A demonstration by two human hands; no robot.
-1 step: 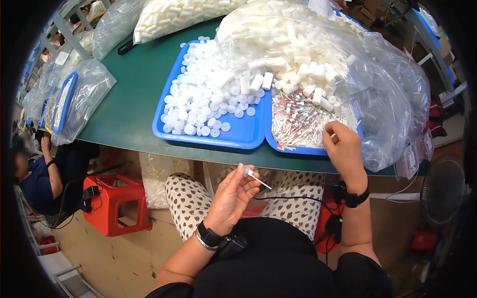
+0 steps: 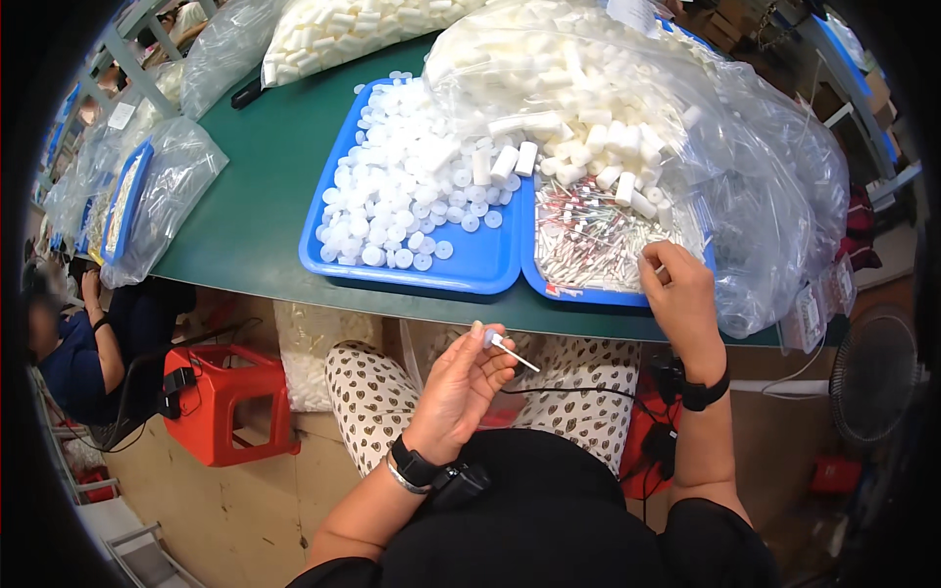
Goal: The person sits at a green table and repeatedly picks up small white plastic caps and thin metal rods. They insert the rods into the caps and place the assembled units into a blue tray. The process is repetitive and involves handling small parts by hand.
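My left hand (image 2: 456,387) is raised over my lap below the table edge. It pinches a small white cap with a thin white stick (image 2: 502,345) poking out to the right. My right hand (image 2: 681,294) rests at the near right corner of a blue tray (image 2: 588,294) filled with thin white, red-tipped sticks (image 2: 588,235); its curled fingertips pinch one stick. To the left, a second blue tray (image 2: 470,279) carries a heap of round white caps (image 2: 402,191).
A large clear bag of white tubes (image 2: 637,98) spills over the trays' far side. More bagged parts (image 2: 147,196) lie on the green table (image 2: 255,196) at left. A red stool (image 2: 230,402) stands on the floor, with another person (image 2: 78,353) seated at far left.
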